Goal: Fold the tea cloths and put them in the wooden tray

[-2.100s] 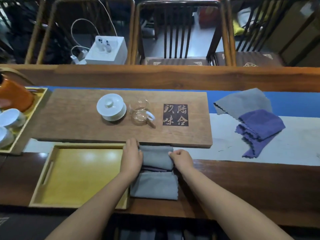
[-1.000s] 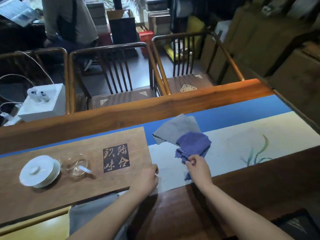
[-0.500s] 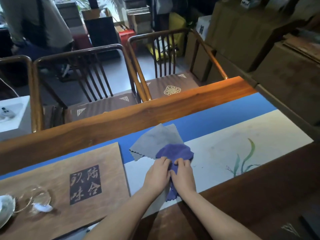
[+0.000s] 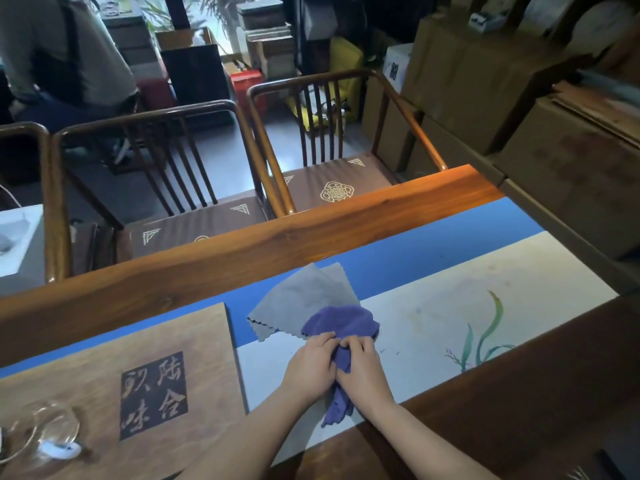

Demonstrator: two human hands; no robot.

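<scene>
The fingers [image 4: 323,341] of the left hand [image 4: 310,367] and of the right hand [image 4: 363,370] curl together, both pinching the crumpled purple tea cloth [image 4: 341,323]. It lies bunched on the blue-and-cream painted runner [image 4: 450,306] of the long wooden desk [image 4: 242,251], overlapping a flat grey scallop-edged tea cloth [image 4: 301,299]. Left of them sits a brown wooden board with carved characters [image 4: 104,368].

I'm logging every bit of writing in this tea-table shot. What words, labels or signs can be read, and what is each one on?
"歡 陸 / 味 合" as best it reads, four light characters in a dark square on the wooden tea board; the left two are stylised and uncertain.
Dark print on the white box behind the chairs: too small to read.
The chair cushions carry only gold ornaments, no text.
</scene>
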